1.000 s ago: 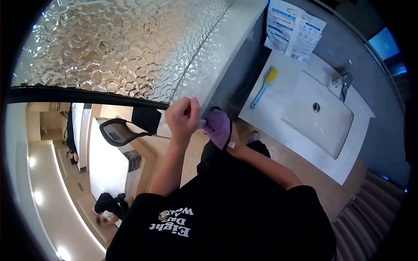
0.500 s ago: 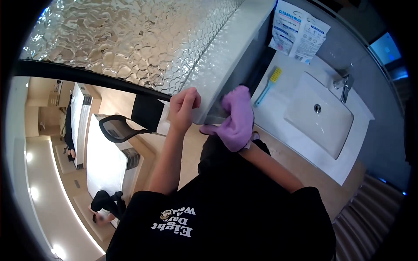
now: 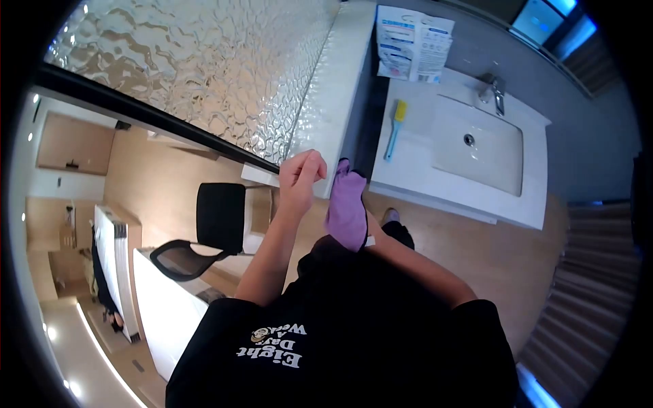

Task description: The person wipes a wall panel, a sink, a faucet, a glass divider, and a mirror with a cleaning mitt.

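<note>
My left hand (image 3: 303,180) is curled into a fist, thumb against the bent fingers, and nothing shows in it. It is in front of the end of the white ledge. To its right, a purple cloth mitt (image 3: 347,211) with dark trim covers my right hand, so the fingers are hidden. A small white tag shows at the mitt's wrist end. The mitt's tip is near the gap between the ledge and the white washbasin counter (image 3: 411,160). On that counter lies a brush (image 3: 394,129) with a light blue handle and yellow bristles.
A white basin (image 3: 493,160) with a metal faucet (image 3: 496,95) is set in the counter. Behind the brush stands a white printed pouch (image 3: 411,47). Textured glass (image 3: 204,75) with a black frame rises on the left, beyond a black chair (image 3: 221,217). A curtain (image 3: 578,272) hangs right.
The view has turned, so the counter appears farther left and higher. The mitted right hand has come closer to my left fist, and the mitt looks straighter. My left hand stays closed.
</note>
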A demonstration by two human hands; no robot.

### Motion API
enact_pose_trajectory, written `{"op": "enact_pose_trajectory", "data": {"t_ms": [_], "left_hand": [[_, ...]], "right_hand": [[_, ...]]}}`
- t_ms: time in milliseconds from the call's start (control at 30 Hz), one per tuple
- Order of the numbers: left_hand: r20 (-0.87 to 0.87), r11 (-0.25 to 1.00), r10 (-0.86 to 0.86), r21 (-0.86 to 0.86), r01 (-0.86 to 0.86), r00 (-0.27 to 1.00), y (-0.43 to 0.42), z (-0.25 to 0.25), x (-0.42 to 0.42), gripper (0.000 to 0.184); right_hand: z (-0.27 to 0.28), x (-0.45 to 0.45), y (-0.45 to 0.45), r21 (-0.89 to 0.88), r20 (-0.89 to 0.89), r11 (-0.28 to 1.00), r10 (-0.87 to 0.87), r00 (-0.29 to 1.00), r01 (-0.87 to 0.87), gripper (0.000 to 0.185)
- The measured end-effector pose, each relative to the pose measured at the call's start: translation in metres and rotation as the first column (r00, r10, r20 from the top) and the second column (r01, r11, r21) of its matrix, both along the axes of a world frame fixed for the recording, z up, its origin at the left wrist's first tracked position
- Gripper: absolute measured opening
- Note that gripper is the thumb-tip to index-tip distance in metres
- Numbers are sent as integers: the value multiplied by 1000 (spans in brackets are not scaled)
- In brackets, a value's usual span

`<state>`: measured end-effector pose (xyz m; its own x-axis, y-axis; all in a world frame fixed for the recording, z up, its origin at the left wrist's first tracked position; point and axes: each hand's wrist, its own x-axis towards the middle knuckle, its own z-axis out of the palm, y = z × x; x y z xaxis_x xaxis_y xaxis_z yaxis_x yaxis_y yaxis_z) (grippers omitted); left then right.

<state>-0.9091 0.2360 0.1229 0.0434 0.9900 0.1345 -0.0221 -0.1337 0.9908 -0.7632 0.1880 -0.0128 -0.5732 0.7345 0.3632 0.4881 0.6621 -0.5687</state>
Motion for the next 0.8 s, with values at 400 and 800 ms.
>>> {"op": "enact_pose_trajectory", "data": {"t_ms": [400, 800], "left_hand": [[168, 995, -79, 72, 68, 983, -36, -2, -5, 23], [-463, 706, -537, 210, 676, 705, -70, 2, 10, 21]], "right_hand": [[127, 34, -79, -369, -412, 925, -250, 876, 90, 76], [171, 34, -120, -260, 10, 925, -282, 959, 275, 48]]}}
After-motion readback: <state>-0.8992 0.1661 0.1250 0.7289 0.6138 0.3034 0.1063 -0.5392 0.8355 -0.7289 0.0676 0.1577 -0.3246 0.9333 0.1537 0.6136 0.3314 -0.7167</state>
